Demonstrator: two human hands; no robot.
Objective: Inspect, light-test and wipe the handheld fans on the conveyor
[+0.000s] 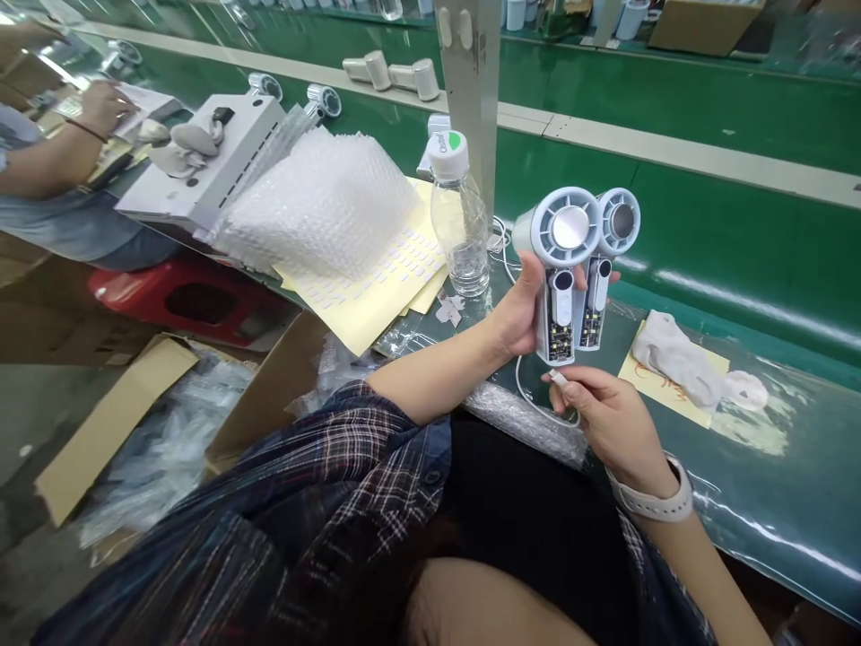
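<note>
Two pale blue handheld fans stand side by side in my left hand [523,309], whose fingers wrap around their handles. The nearer fan [557,269] and the farther fan [598,269] both have round ribbed heads with silver centres. Circuit boards show in their open handle fronts. Just below the nearer fan's base, my right hand [615,417] pinches the white plug of a charging cable [559,378]. The plug is close to the base; whether it touches I cannot tell. The cable loops back behind the fans.
A water bottle [464,224] stands left of the fans, beside bubble wrap [323,202] and yellow label sheets [377,301]. At right, a grey-white glove [676,354] lies on yellow paper. A metal post [471,99] rises behind. A co-worker's hand [104,108] is at far left.
</note>
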